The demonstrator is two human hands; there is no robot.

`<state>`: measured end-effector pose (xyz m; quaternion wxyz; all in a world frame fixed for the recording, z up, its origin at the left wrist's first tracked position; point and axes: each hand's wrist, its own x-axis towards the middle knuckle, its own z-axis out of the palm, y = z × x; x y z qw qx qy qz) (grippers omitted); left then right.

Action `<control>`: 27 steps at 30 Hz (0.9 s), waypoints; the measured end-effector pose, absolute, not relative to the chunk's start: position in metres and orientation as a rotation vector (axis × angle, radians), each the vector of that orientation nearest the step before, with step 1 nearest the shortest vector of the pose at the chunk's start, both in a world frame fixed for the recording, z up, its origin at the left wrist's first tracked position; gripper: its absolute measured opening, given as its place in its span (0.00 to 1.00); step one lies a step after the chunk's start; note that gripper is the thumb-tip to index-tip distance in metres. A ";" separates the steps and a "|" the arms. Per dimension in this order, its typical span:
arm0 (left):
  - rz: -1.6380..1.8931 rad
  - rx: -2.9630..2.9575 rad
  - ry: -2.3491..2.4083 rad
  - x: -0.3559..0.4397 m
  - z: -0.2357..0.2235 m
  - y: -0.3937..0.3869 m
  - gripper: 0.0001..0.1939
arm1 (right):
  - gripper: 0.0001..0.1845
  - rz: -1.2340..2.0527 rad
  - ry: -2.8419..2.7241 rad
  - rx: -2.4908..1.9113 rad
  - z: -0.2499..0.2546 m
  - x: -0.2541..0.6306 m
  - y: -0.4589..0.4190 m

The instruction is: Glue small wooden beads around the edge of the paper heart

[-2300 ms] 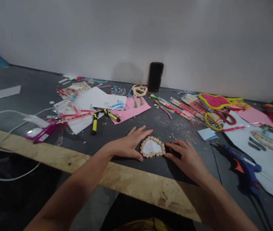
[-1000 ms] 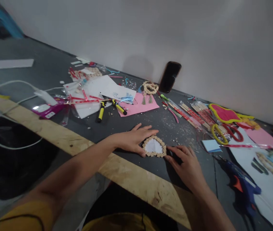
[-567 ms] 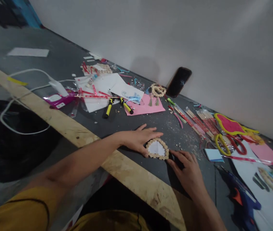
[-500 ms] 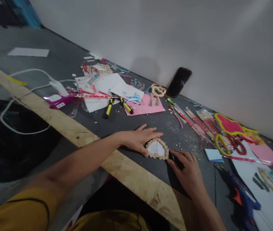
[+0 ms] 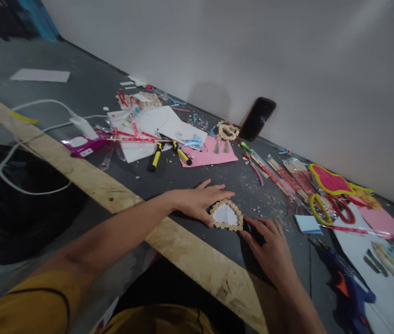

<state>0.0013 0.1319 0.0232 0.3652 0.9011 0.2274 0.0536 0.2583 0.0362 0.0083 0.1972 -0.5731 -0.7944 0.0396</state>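
Note:
A small rounded beaded frame [image 5: 242, 221] of tan wooden beads lies on the dark tabletop, with folded white paper [image 5: 225, 215] inside its ring. My left hand [image 5: 200, 202] rests flat at its left, fingers stretched and spread along the upper edge, thumb against the lower left beads. At the frame's right end, the thumb and forefinger of my right hand [image 5: 269, 241] close in on the beads; the other fingers curl, partly in shadow. Beyond my left hand lie pliers with yellow-black handles [image 5: 157, 156] and a pink sheet [image 5: 211, 157] with a beaded loop [image 5: 228, 131].
A blue glue gun [image 5: 350, 290] lies at right, near yellow-handled scissors [image 5: 320, 208] and packets of sticks [image 5: 287, 174]. A phone [image 5: 258, 118] leans on the wall. White papers [image 5: 144, 125], a cable [image 5: 37, 190] and a black bag [image 5: 19, 208] are at left; a wooden strip [image 5: 197, 260] edges the table.
Almost nothing differs. The view has shifted very slightly, while both hands keep their places around the beaded frame.

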 end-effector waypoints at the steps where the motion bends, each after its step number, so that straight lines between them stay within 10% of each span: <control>1: 0.141 2.316 0.583 0.001 0.023 0.132 0.48 | 0.18 0.114 -2.223 -1.601 0.009 0.258 0.036; 27: 0.134 2.295 0.567 -0.001 0.026 0.134 0.47 | 0.15 0.248 -2.108 -1.575 0.014 0.259 0.034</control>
